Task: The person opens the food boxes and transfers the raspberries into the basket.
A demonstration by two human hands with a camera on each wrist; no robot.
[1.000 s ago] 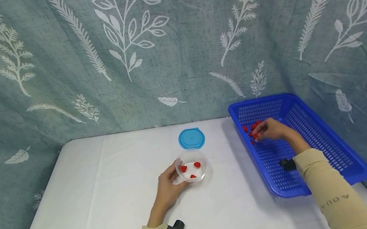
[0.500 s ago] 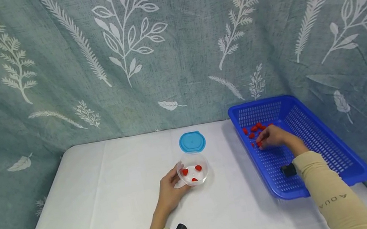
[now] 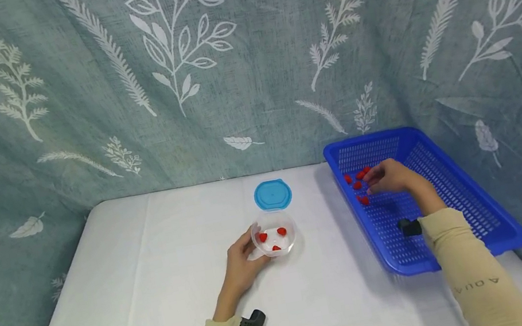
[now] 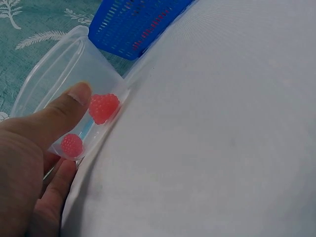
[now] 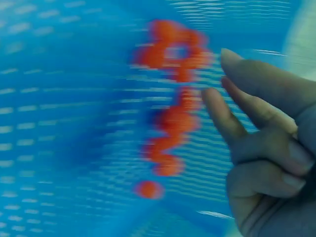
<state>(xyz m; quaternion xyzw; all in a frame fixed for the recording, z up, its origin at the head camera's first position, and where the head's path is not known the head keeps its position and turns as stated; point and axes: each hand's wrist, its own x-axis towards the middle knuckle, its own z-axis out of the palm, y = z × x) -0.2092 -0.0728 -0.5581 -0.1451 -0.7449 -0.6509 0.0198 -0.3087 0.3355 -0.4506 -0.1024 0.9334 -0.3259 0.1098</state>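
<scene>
My left hand [image 3: 243,271] holds a clear plastic tub [image 4: 59,69] at its side on the white table, thumb on the outer wall and fingers around and beneath. Several red raspberries [image 4: 104,108] lie in its bottom. My right hand [image 3: 390,178] is inside the blue basket [image 3: 448,182], beside a loose group of raspberries [image 3: 364,200]. In the right wrist view its thumb and forefinger stand apart with nothing visible between them, near the blurred raspberries [image 5: 175,121]; the two outer fingers are curled.
A blue round lid [image 3: 272,195] lies flat on the white tablecloth [image 3: 161,250] just behind the tub. A green leaf-patterned curtain [image 3: 265,69] hangs along the back and sides. The basket stands at the table's right edge.
My right hand was at the nearer raspberries in the basket half a second ago; it has shifted slightly back and right, leaving them lying there. The left hand still holds the tub.
</scene>
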